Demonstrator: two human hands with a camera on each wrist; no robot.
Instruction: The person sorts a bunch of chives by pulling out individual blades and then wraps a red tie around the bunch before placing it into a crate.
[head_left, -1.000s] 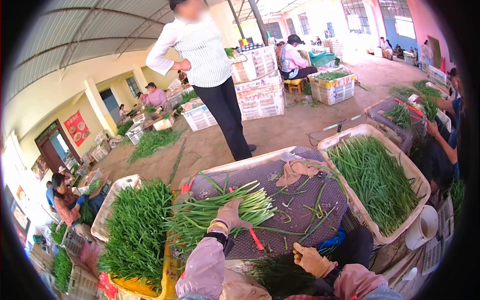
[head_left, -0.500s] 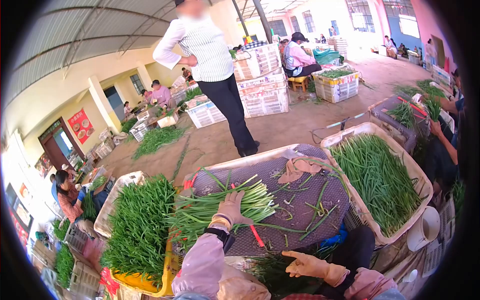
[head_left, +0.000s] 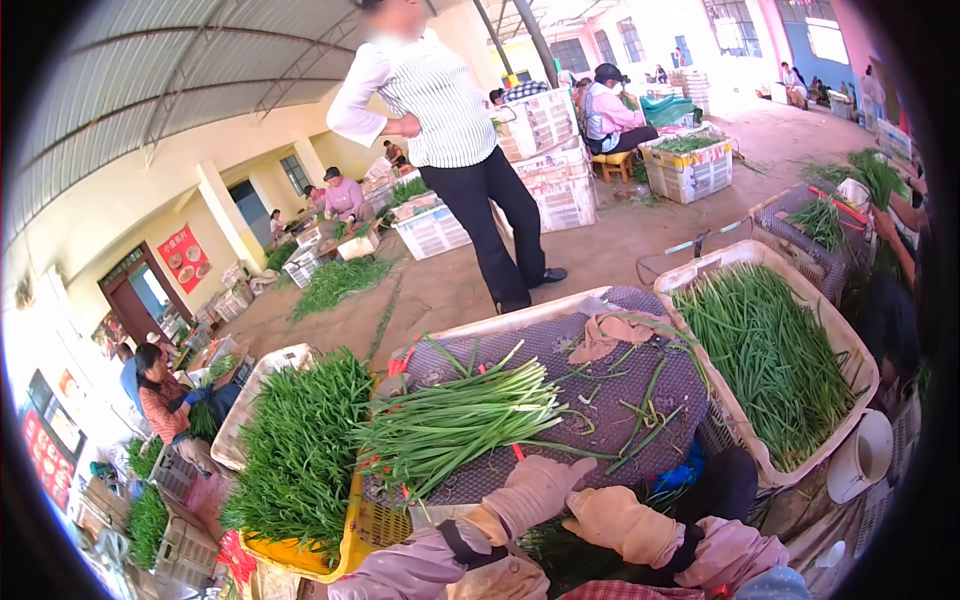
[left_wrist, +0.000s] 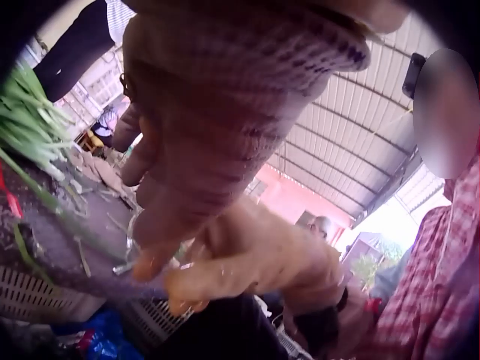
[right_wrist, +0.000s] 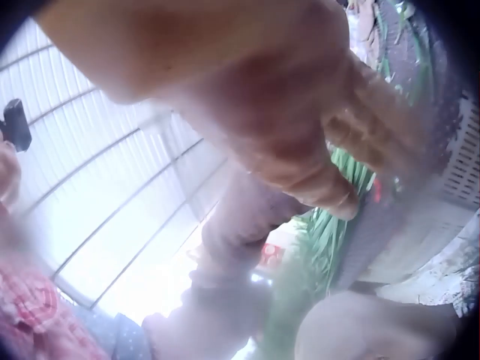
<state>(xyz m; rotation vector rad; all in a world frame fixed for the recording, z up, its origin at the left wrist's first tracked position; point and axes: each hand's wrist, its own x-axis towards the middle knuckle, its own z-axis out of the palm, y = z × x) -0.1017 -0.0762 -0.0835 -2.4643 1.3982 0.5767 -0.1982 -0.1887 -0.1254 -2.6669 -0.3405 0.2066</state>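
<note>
My left hand [head_left: 535,490], in a pale glove, is at the front edge of a purple-grey textured mat [head_left: 660,430], fingers pointing right. Close beside it, the right hand [head_left: 625,525], in a tan glove, points its fingers left towards it. In the left wrist view, the right hand's fingers [left_wrist: 210,281] lie just under the left hand [left_wrist: 217,127], overlapping it. Nothing shows in either hand. A loose bunch of chives [head_left: 465,415], green with pale stem ends, lies on the mat beyond the left hand. Red strips [head_left: 519,452] show beside the bunch.
To the left stands a yellow crate [head_left: 350,535] heaped with greens [head_left: 295,450]; to the right, a pale crate [head_left: 850,350] of chives. Stray stalks and a brown cloth [head_left: 612,335] lie on the mat. A standing person [head_left: 450,110] is beyond it. A white bucket [head_left: 862,455] is at right.
My left hand has left the bunch and come back towards me, beside the right hand. The right hand has shifted slightly, and its pointing finger has drawn in. The standing person has stepped.
</note>
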